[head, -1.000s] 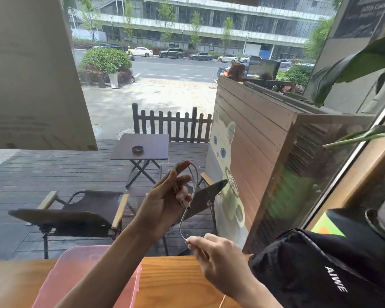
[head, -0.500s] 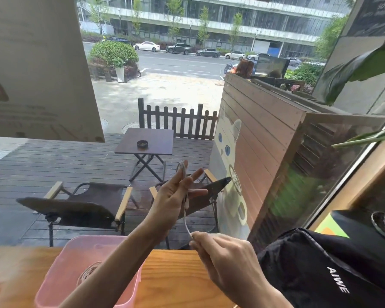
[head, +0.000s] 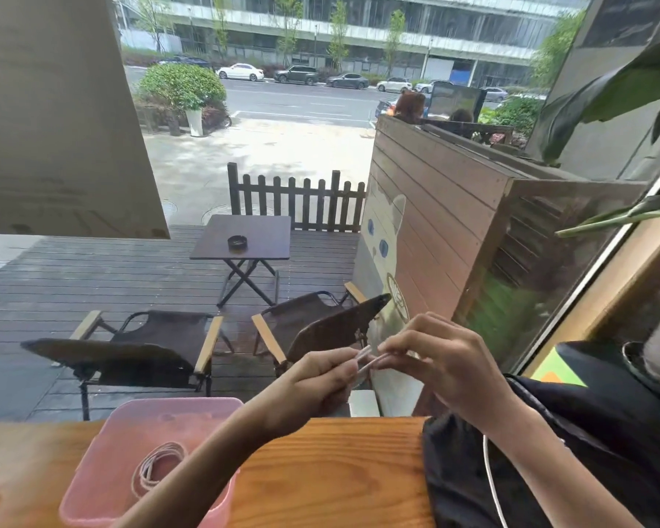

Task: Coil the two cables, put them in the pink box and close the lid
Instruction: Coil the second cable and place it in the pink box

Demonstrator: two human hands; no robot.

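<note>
Head view. Both hands are raised above the far edge of the desk [head: 321,470], meeting in front of the window. Left hand [head: 313,383]: fingers curled, pinching a folded bundle of white cable [head: 366,362] between thumb and fingers. Right hand [head: 446,360]: fingers bent, fingertips [head: 393,346] pinching the other end of the same bundle. The bundle spans the short gap between the two hands, roughly level, tilted slightly up toward the right. How many loops it has cannot be told; it is blurred.

A loose length of white cable runs down along the right forearm, over the black bag [head: 606,451], and leaves the bottom edge of the frame.

Pink box [head: 92,485]: on the desk, lower left, below and left of the hands, partly crossed by the left forearm. Box is open. Inside it lies a coil [head: 157,466] of pale cable, resting on the bottom, well apart from both hands.

Black bag sits on the desk at right, under the right arm. Beyond the glass: deck with folding chairs [head: 145,348] and a small table [head: 244,242].
</note>
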